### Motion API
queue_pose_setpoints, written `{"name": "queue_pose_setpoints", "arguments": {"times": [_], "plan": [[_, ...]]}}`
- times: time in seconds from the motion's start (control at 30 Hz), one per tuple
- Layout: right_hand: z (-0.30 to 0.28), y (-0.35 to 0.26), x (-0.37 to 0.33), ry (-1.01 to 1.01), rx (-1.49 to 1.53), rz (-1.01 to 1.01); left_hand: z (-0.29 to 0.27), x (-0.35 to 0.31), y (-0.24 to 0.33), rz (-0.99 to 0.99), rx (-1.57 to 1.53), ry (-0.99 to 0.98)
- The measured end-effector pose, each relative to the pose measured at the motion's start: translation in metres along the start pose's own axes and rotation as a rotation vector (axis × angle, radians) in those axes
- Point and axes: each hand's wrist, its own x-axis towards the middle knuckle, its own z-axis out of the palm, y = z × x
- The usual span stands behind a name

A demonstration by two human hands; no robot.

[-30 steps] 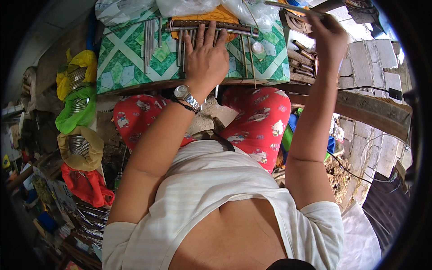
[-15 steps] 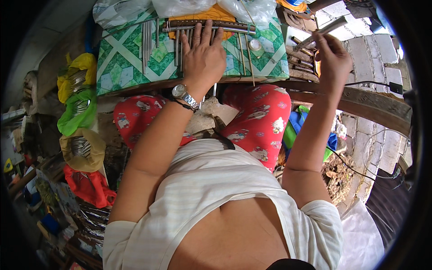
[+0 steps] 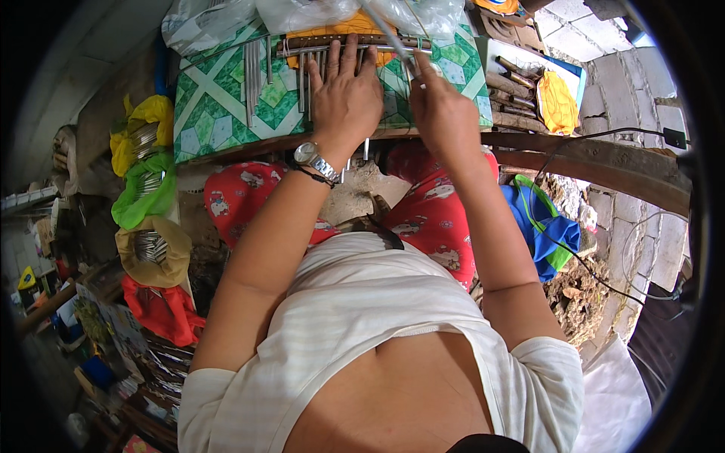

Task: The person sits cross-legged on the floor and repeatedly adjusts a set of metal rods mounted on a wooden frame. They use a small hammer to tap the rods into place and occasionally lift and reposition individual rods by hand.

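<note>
My left hand [image 3: 347, 102] lies flat, fingers spread, over a row of thin metal tubes [image 3: 302, 84] on the table. Its fingertips reach a brown wooden strip with holes [image 3: 308, 41], which lies crosswise at the tubes' far ends. In my closed right hand [image 3: 447, 121] is a long grey metal bar [image 3: 387, 32], slanting up and left over the right part of that strip. The bar's far tip hangs over the plastic bags at the back. More loose metal tubes [image 3: 252, 75] lie left of my left hand. My right hand hides part of the tabletop.
A green patterned cover [image 3: 204, 113] is on the table. Clear plastic bags [image 3: 302, 13] and orange cloth lie at its back. Bags of metal pieces, including a yellow one [image 3: 155, 113], line the left. On the right are brown tube pieces [image 3: 517, 79] and a black cable [image 3: 589, 136].
My right hand has swung left with the metal bar, from beyond the table's right edge to over the wooden strip. My left hand stays spread on the tubes.
</note>
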Motion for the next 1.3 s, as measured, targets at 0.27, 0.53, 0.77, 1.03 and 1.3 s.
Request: {"name": "queue_pose_setpoints", "arguments": {"times": [0.27,0.53,0.77,1.03,1.3], "plan": [[0.023,-0.008,-0.007,-0.24,-0.111,0.05,0.0,0.0,-0.001,0.007,0.036,-0.019],[0.025,-0.014,-0.009,-0.111,-0.062,0.025,0.001,0.0,-0.001,0.0,-0.014,-0.002],[0.029,-0.019,-0.007,-0.151,-0.115,0.07,0.001,0.001,-0.003,0.016,0.014,0.008],[0.026,-0.022,-0.008,-0.077,-0.047,0.077,0.001,-0.001,-0.002,0.017,-0.019,0.023],[0.032,-0.022,-0.008,-0.038,-0.036,0.056,-0.001,-0.001,-0.001,0.021,-0.002,0.008]]}}
